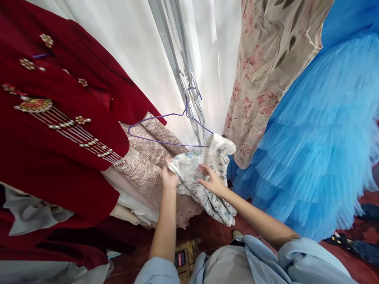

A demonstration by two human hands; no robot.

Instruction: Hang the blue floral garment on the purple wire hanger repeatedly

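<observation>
- Left hand point(169, 175), head view: fingers closed on the near edge of a white garment with a blue-grey print point(192, 189); I find it gripped.
- Right hand point(213, 183), same view: I observe my thumb and fingers parted, over the middle of the same garment; whether they touch the cloth I cannot tell.
- Printed garment: located ahead of me, between and beyond my hands, its upper part at the right end of a purple hanger point(167, 115), its lower part drooping in folds. The hanger's left arm is bare.
- Hanger: beside a grey metal rack point(170, 43), in front of white drapery point(118, 51).
- To my left: a dark red garment with beaded ornaments point(97, 90), partly over a pink textured garment point(148, 165).
- To my right: a beige floral garment point(248, 106), next to a blue tiered dress point(310, 146).
</observation>
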